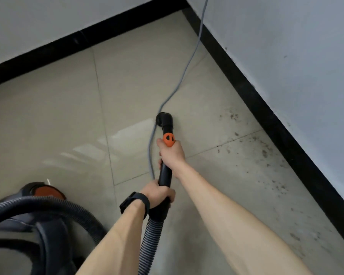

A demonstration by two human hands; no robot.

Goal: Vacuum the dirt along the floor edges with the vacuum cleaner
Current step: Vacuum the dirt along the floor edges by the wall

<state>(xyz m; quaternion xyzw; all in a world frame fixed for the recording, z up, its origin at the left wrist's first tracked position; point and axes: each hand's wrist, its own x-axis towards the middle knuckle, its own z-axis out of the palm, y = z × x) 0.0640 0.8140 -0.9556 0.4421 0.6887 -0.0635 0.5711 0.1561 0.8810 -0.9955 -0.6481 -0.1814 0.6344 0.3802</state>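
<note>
Hose feeds the wand; left hand grips low, right hand higher, fingers clamped round it, nozzle left of dirt.

Cable crosses the floor; skirting bounds two sides.

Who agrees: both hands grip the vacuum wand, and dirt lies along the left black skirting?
Wrong side. The head view shows the dirt along the right black skirting; the left hand and right hand do grip the vacuum wand.

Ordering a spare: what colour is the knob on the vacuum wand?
The knob is orange with black marks; head view.
</note>
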